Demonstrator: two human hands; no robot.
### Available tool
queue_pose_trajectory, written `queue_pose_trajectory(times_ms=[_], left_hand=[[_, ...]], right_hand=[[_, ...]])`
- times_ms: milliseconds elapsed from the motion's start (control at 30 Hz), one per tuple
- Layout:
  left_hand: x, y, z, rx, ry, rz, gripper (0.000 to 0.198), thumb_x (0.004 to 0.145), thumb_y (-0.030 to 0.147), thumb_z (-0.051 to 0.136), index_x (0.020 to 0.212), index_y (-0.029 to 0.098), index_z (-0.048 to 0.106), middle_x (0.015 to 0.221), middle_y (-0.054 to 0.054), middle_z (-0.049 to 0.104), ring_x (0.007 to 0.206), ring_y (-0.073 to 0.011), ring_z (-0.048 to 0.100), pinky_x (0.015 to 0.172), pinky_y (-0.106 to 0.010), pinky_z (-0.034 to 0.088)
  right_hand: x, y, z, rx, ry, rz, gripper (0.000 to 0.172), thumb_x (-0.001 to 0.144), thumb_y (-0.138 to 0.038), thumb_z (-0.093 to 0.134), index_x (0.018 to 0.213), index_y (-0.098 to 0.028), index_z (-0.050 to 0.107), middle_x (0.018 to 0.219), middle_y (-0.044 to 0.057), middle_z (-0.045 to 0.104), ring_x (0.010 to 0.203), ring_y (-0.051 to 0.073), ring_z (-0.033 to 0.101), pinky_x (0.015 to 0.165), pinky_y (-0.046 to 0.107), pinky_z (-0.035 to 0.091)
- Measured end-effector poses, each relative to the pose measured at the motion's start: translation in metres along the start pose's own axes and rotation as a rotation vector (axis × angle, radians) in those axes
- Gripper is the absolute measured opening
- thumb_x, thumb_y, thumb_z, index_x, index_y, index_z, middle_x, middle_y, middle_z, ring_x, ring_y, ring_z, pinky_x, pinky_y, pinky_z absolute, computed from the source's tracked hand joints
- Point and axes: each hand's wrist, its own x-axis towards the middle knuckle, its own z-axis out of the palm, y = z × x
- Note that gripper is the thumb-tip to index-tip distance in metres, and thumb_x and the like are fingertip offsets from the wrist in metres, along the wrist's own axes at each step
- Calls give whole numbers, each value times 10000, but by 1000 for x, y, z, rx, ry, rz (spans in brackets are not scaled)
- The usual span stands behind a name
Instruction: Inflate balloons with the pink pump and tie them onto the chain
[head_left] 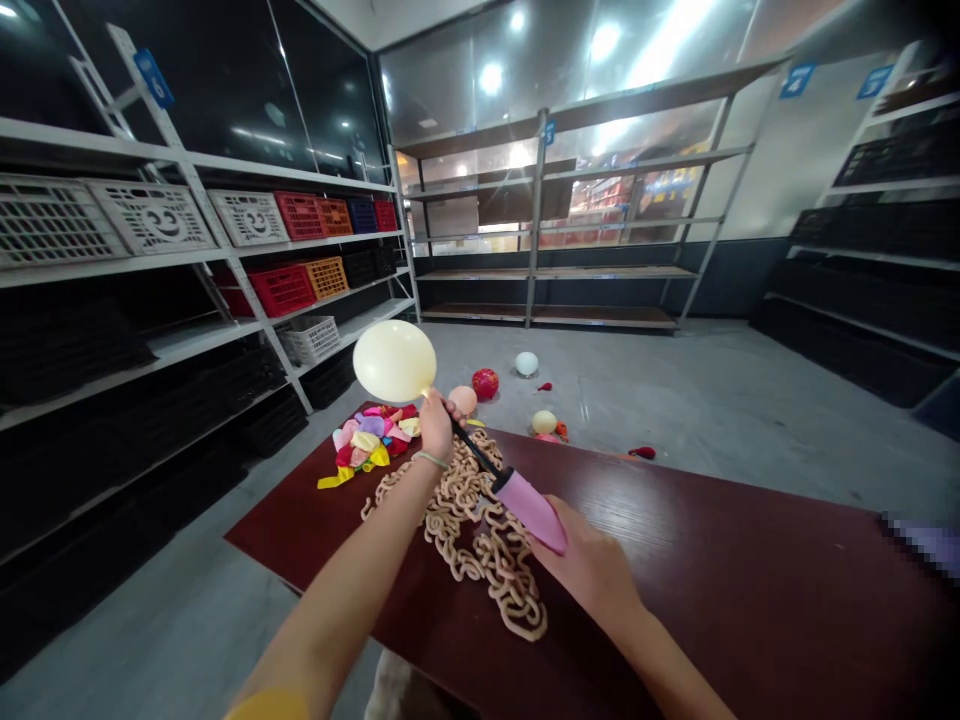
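Note:
A pale yellow balloon (394, 361), partly inflated, sits above the table's far edge. My left hand (436, 428) is closed around its neck, where the black nozzle end of a hand balloon pump (531, 508) meets it. The pump has a pink body and slants down toward me. My right hand (589, 560) grips the pink end; some of its fingers are hidden beneath. Under the pump lies a heap of beige, curly rope-like strands (480, 540). Left of my left hand is a pile of limp coloured balloons (367, 437).
The dark red table (675, 560) spans the foreground. Beyond it on the grey floor lie a red balloon (485, 384), a white balloon (526, 363) and several others. Shelves (247, 255) with plastic crates stand left; a metal rack (536, 270) stands at the back.

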Motion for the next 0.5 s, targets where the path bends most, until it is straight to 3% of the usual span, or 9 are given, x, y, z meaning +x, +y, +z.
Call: queue_pose_trajectory(times_ms=[133,233,333,500], left_hand=[[-38,-43,6,24,-94,-108,302,954,385,428,709,214,386,524,49,384,406,-97,402,391,-218,357],[-52,-59,6,7,-116,-124,285,955,369,432,720,213,396,537,41,394,412,-106,410,395,-236,371],[-43,-50,-3,19,-96,-97,268,952,327,441,715,211,398,527,40,395,403,-105,406,408,-240,380],[-1,-4,-26,5,-29,-31,226,911,295,473,721,209,384,522,68,381,411,-86,404,451,-214,413]], right_hand=[[0,1,1,-52,17,63,439,837,-394,616,1251,-253,580,1101,47,736,864,255,729,649,311,509],[1,2,0,-43,-17,49,446,828,-380,627,1256,-264,574,1094,37,738,860,260,730,644,315,511],[1,2,1,-15,-31,1,448,831,-375,625,1262,-266,568,1094,37,735,869,256,728,669,316,519],[1,6,1,35,-52,-118,425,856,-364,593,1261,-242,565,1090,38,730,905,229,719,737,303,521]])
